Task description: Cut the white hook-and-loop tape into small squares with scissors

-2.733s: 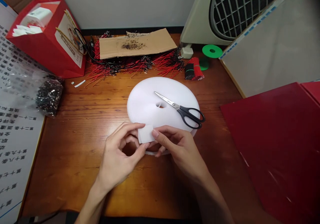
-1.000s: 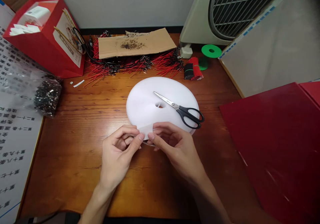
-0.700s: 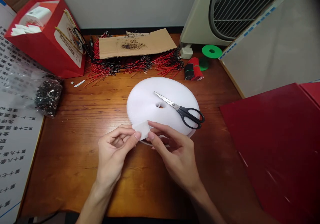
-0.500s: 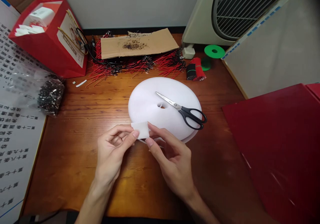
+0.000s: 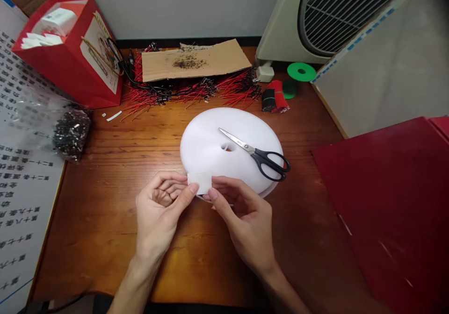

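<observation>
Between my two hands is a small, flat white square piece (image 5: 200, 181), thin like a cut bit of strip. My left hand (image 5: 159, 211) pinches its left side, thumb in front and index finger behind. At its right edge, the thumb and index finger of my right hand (image 5: 247, 220) close on it. Just behind the piece lies a large white coiled roll (image 5: 206, 132), flat on the table with a small hole at its middle. Black-handled scissors (image 5: 257, 155) rest closed on top of the roll, blades pointing to the upper left.
On the wooden table (image 5: 115, 202) stand a red paper bag (image 5: 66, 78) and a plastic bag of small dark parts (image 5: 72, 134). Cardboard (image 5: 217, 59) lies over red wires (image 5: 238, 89) at the back. A fan heater (image 5: 280, 24), green spool (image 5: 301, 72) and red panel (image 5: 379, 202) are rightward.
The white piece has shifted slightly to the right with both hands. My right thumb and index finger now close on its right edge; the scissors and roll stay put.
</observation>
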`<state>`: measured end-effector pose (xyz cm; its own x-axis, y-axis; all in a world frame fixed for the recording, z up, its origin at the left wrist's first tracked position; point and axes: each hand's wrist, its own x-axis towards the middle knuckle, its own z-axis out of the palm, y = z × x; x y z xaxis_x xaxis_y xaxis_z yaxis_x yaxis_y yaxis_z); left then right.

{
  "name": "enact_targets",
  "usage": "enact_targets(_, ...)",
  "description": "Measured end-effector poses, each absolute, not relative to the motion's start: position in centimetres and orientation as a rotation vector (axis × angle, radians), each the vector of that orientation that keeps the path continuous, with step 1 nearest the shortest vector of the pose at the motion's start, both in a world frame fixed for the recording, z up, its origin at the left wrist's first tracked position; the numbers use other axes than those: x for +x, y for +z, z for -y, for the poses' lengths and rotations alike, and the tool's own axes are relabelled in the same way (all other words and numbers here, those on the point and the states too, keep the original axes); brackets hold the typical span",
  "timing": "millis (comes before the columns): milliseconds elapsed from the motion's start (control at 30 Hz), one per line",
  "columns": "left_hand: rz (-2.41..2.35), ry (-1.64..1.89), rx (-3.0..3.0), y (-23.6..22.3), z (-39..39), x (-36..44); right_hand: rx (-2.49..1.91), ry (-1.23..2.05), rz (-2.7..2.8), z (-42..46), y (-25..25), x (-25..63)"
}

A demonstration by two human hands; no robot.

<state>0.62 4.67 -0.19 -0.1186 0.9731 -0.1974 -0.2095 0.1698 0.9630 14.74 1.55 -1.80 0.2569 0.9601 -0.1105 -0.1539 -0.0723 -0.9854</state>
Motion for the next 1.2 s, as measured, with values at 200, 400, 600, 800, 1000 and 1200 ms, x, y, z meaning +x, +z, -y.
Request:
enact_targets(200,-1.257,1.197,0.919,-0.2,-4.7,0.6,-1.290,1.110,0.813,-1.8,-1.6,14.9)
enact_targets(400,-1.270,1.161,0.973,0.3,-4.8,0.7,-1.310,1.151,0.776,-1.8,-2.0,15.1)
enact_targets(600,-1.272,1.142,1.007,0.5,-4.9,0.6,-1.321,1.183,0.822,-1.8,-2.1,15.3)
enact_targets(800,-1.206,1.093,1.051,0.4,-5.0,0.4,-1.299,1.216,0.859,-1.8,-1.5,15.8)
enact_targets(1000,-1.185,1.092,1.083,0.1,-4.6,0.3,-1.261,1.242,0.832,-2.0,-1.7,15.8)
enact_targets(1200,-1.254,1.112,1.213,0.0,-4.4,0.2,-1.269,1.253,0.810,-2.0,-1.9,15.6)
